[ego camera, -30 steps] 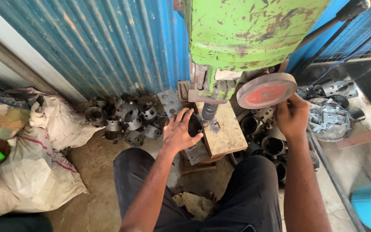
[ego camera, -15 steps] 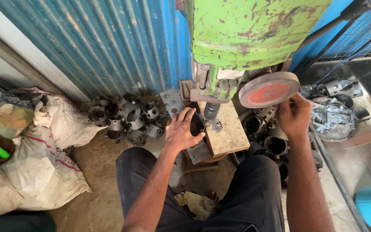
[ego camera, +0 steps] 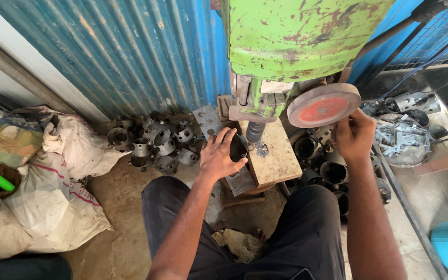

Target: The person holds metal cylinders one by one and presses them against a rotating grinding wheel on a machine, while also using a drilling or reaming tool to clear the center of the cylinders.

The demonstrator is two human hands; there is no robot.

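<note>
Under the green press [ego camera: 296,36], the left hand [ego camera: 219,155] wraps its fingers around a dark metal ring [ego camera: 237,148] and holds it against the edge of the wooden block [ego camera: 276,155] that serves as the bench, just beside the punch [ego camera: 254,132]. The right hand [ego camera: 352,136] grips the rim of the round red-faced handwheel [ego camera: 323,105] — fingers curled over its lower edge. Metal chips lie on the block near the punch tip. On the floor to the left sits a heap of similar metal rings [ego camera: 156,142] against the blue corrugated wall [ego camera: 130,52]; more dark rings [ego camera: 317,155] lie to the right, below the wheel. White sacks [ego camera: 63,202] slump at the far left. By my reading the step in hand is seating the ring under the punch; the next move calls for a steady left grip and fingers kept out from beneath the tool — while the right hand turns the wheel.
</note>
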